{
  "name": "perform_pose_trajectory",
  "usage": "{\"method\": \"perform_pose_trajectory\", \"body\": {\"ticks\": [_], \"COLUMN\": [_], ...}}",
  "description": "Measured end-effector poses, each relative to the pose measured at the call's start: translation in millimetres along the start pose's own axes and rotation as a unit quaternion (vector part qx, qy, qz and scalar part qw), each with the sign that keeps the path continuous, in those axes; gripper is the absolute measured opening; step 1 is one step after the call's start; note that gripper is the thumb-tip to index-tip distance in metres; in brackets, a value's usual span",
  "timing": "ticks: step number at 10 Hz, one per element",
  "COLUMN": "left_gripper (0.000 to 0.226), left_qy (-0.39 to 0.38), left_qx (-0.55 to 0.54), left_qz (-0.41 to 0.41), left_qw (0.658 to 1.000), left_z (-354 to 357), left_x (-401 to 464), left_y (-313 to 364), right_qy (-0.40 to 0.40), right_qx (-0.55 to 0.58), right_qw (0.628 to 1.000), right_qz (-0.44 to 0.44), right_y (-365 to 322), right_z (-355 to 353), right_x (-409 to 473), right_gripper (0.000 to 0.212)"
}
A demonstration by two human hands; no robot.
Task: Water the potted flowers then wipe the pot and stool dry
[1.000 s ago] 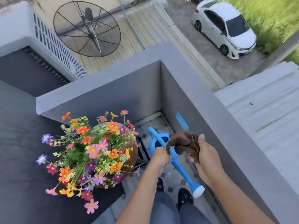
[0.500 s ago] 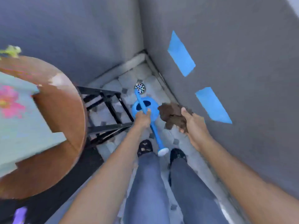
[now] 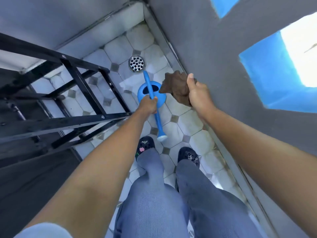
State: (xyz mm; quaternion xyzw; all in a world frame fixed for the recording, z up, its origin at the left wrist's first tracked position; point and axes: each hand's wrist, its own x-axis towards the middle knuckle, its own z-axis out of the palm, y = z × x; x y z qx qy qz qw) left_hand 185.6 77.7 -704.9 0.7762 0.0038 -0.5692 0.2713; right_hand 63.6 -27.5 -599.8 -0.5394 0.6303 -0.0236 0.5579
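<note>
My left hand (image 3: 148, 105) grips the handle of a blue watering can (image 3: 161, 100), held low over the tiled floor with its spout pointing back toward my feet. My right hand (image 3: 199, 93) is closed on a crumpled brown cloth (image 3: 176, 86), just right of the can and near the grey wall. The black metal frame of the stool (image 3: 80, 79) stands to the left. The pot and its flowers are out of view.
A round metal floor drain (image 3: 136, 63) sits in the corner beyond the can. Grey walls (image 3: 214, 40) close the corner, with blue tape patches (image 3: 267, 69) on the right wall. My two dark shoes (image 3: 188, 155) stand on the pale tiles (image 3: 173, 131).
The view has tilted steeply down from the flowers and parapet to the floor. Both hands have dropped lower with the can and cloth, and the pot has left the frame.
</note>
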Motion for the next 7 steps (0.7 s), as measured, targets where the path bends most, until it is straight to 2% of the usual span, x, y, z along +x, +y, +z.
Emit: {"method": "perform_pose_trajectory", "body": {"ticks": [1, 2, 3, 4, 5, 6, 7], "left_gripper": [0.029, 0.034, 0.045, 0.073, 0.081, 0.052, 0.038], "left_qy": [-0.003, -0.003, 0.131, 0.039, -0.120, -0.104, 0.051], "left_qx": [-0.015, -0.014, -0.036, -0.234, -0.283, -0.355, -0.308], "left_qz": [0.010, 0.010, 0.036, -0.033, -0.047, 0.025, 0.095], "left_qw": [1.000, 1.000, 0.990, 0.971, 0.950, 0.929, 0.945], "left_z": [-1, -6, -18, -33, -44, -47, -50], "left_x": [12, 6, -7, -21, -27, -14, 1], "left_y": [-6, -5, 7, 19, 17, 9, 6], "right_qy": [-0.016, -0.073, -0.152, -0.230, -0.252, -0.228, -0.164], "right_qx": [0.069, 0.151, 0.147, 0.170, 0.172, 0.130, 0.058], "right_qw": [0.997, 0.983, 0.975, 0.956, 0.949, 0.961, 0.984], "right_qz": [0.024, 0.078, 0.074, 0.067, 0.081, 0.087, 0.041], "right_y": [4, 0, -1, -2, -3, -3, -4], "right_z": [7, 12, 18, 28, 36, 45, 54], "right_x": [8, 9, 11, 14, 20, 32, 44], "right_gripper": [0.061, 0.063, 0.048, 0.037, 0.034, 0.038, 0.029]}}
